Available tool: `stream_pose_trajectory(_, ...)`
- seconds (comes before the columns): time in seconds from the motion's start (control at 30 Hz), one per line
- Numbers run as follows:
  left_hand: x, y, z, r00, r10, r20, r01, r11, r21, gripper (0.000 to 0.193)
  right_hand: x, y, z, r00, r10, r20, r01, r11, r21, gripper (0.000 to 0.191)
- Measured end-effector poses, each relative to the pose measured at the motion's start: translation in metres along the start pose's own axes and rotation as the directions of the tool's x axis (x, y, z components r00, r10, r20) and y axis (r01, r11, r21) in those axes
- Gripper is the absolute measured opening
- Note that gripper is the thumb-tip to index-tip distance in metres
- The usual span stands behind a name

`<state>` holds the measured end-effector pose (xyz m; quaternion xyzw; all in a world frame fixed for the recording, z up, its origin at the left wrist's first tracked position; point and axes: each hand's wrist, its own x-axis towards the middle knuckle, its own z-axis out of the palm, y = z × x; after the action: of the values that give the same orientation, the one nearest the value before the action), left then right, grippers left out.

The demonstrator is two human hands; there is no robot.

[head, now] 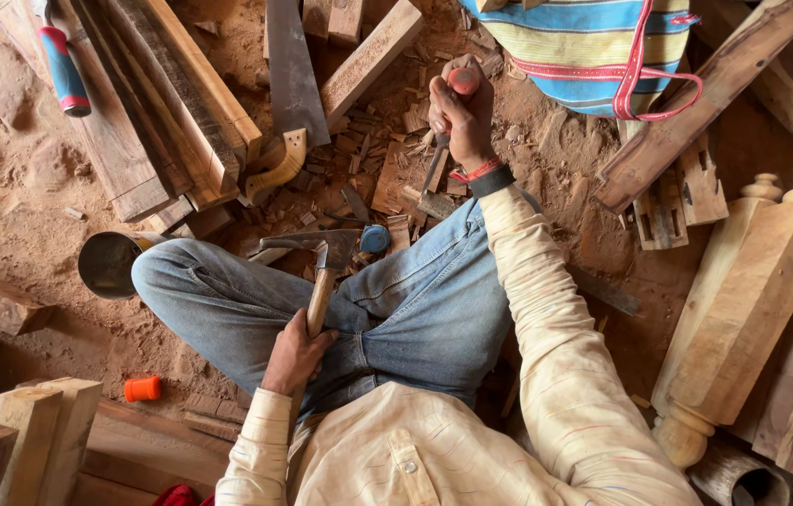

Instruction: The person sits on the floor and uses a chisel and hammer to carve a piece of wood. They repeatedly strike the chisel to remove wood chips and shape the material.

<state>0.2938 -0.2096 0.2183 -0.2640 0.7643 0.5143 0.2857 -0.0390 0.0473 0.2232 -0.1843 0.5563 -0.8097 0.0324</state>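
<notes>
I sit cross-legged in jeans on sandy ground. My left hand (295,356) grips the wooden handle of a claw hammer (314,251), whose steel head rests over my left knee. My right hand (460,111) reaches forward and is closed around the red handle of a chisel (437,159). The chisel's blade points down at a small wooden piece (394,187) lying among wood chips in front of my legs.
Planks (171,103) and a hand saw (291,75) lie ahead on the left. A striped bag (584,47) sits at the top right. A turned wooden post (743,309) lies on the right, blocks (31,422) at the lower left, a metal cup (108,264) beside my knee.
</notes>
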Motion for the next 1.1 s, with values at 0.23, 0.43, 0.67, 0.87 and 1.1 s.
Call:
stream_pose_trajectory(0.23,0.003,-0.005,0.001,1.0,0.017,0.013,-0.017,1.0,0.005,0.035,0.0,0.007,-0.004,1.0,0.028,-0.001,-0.028,0.999,-0.03,0.032)
stream_pose_trajectory(0.43,0.004,-0.01,0.004,1.0,0.029,0.001,-0.029,1.0,0.005,0.033,-0.009,0.016,-0.002,0.998,-0.046,-0.051,0.033,0.975,-0.221,0.028)
stream_pose_trajectory(0.67,-0.019,0.03,-0.007,0.981,0.193,0.0,-0.193,0.98,-0.052,0.032,-0.037,0.015,0.008,0.983,-0.185,0.009,0.174,0.904,-0.391,0.025)
stream_pose_trajectory(0.87,-0.075,0.148,-0.048,0.762,0.632,-0.139,-0.631,0.774,0.057,0.037,-0.049,0.002,0.015,0.995,-0.079,-0.063,0.053,0.942,-0.332,0.022)
stream_pose_trajectory(1.1,-0.057,0.215,-0.068,0.505,0.863,-0.019,-0.862,0.503,-0.061,0.039,-0.058,0.001,0.026,0.981,-0.193,-0.026,0.162,0.886,-0.435,0.015)
